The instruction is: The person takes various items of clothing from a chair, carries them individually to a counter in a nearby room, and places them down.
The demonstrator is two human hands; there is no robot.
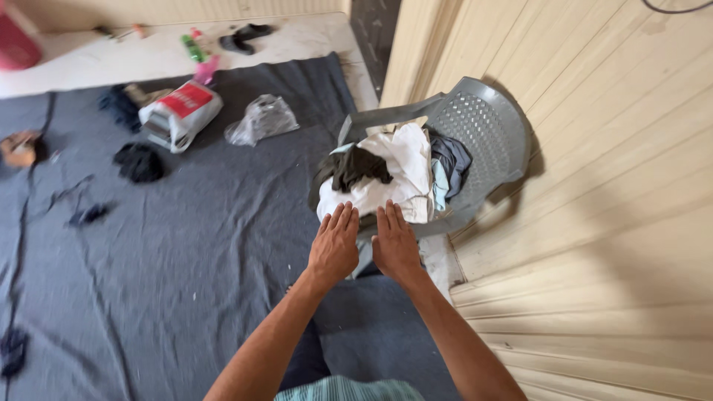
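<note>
Your left hand (334,241) and right hand (395,241) hovered flat, fingers spread, empty, near the clothes pile (390,174) at the grey chair's (483,126) front edge.

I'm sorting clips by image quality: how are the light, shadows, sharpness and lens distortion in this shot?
Head view: soft, even daylight, no glare; the grey chair casts a mild shadow on the panelled wall; both the left hand and right hand are sharp, as is the clothes pile; wide-angle bending makes the wall boards fan out toward the edges.
</note>
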